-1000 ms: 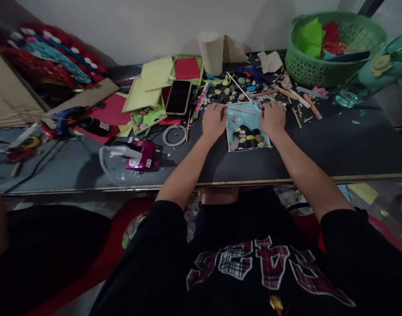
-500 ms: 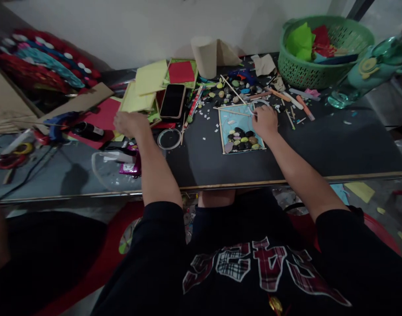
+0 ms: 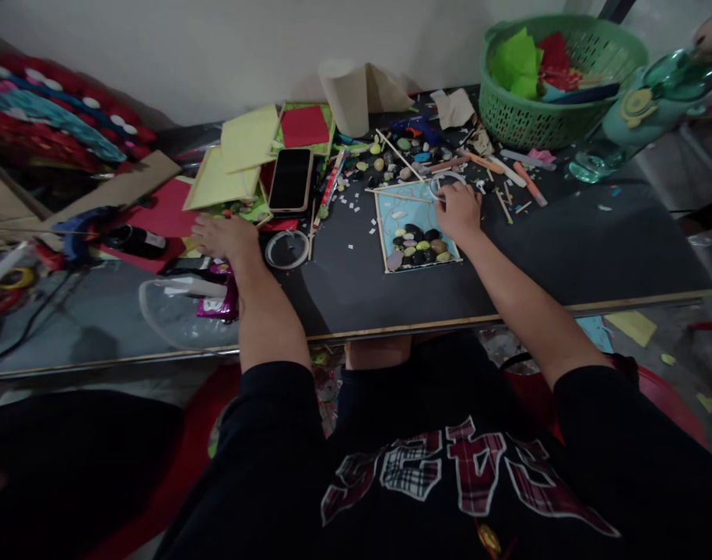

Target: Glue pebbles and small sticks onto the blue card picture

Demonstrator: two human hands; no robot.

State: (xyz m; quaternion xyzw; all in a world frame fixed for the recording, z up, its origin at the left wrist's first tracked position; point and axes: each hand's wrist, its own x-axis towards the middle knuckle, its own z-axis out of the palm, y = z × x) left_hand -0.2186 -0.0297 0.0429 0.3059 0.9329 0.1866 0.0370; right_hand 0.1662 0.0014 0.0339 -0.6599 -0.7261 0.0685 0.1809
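Observation:
At the left, my left hand [image 3: 226,237] is open, palm down with fingers spread, beside the yellow cards and over the near edge of red paper [image 3: 167,210]. A purple packet [image 3: 220,299] lies just below it. My right hand [image 3: 461,211] is closed, its curled fingertips at the near rim of a pale ring [image 3: 447,180] that looks like a tape roll. Beneath that hand lies a light blue card [image 3: 399,211] with thin sticks along its edges. Painted pebbles [image 3: 419,247] cover its lower part; a loose stick [image 3: 398,194] crosses its top.
A phone [image 3: 291,180] rests near yellow cards [image 3: 227,179]. Another clear ring [image 3: 287,250] lies between my hands. Loose pebbles, paper scraps and glue guns clutter the table [image 3: 571,249]. A green basket [image 3: 536,117] and a bottle [image 3: 629,128] stand right. Someone's dark clothing shows lower left.
My left hand has come down and nearer to me, its fingers spreading flat. The right hand stays at the pale ring on the blue card. The view has shifted slightly.

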